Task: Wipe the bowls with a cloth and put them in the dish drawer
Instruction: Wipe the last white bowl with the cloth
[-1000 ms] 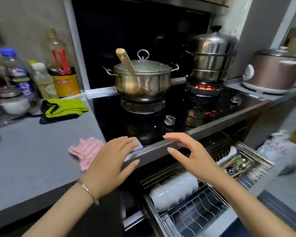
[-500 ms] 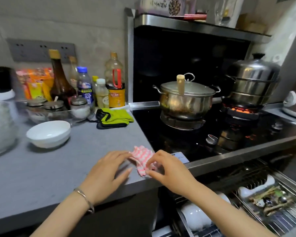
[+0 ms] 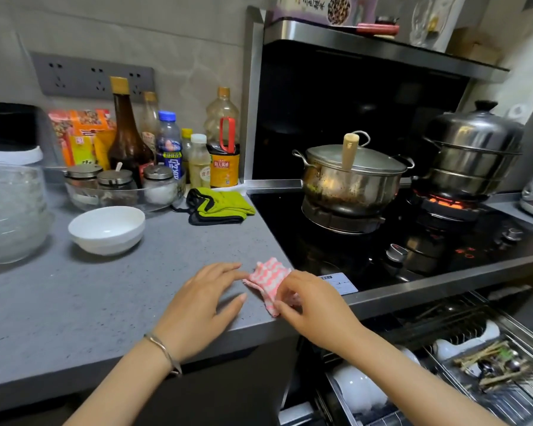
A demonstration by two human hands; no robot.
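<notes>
The right hand pinched a pink-and-white striped cloth in its fingers at the grey tabletop edge. The left hand lay beside it, fingers loosely spread; a round white ceramic bowl sat well beyond them.

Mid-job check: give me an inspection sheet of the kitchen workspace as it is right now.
Surface: grey countertop, with a black stove to its right.
Job's things: pink cloth at the counter's front edge; white bowl upright on the counter, untouched; dish drawer open below, with racked bowls inside.
Clutter: bottles and jars along the back wall; green cloth; glass bowl at far left.
Hands: left hand flat on the counter beside the pink cloth; right hand pinches the cloth's near corner.
Cables: nothing seen.
Surroundings: lidded pot and steamer on the stove; the burner under the steamer is lit.
</notes>
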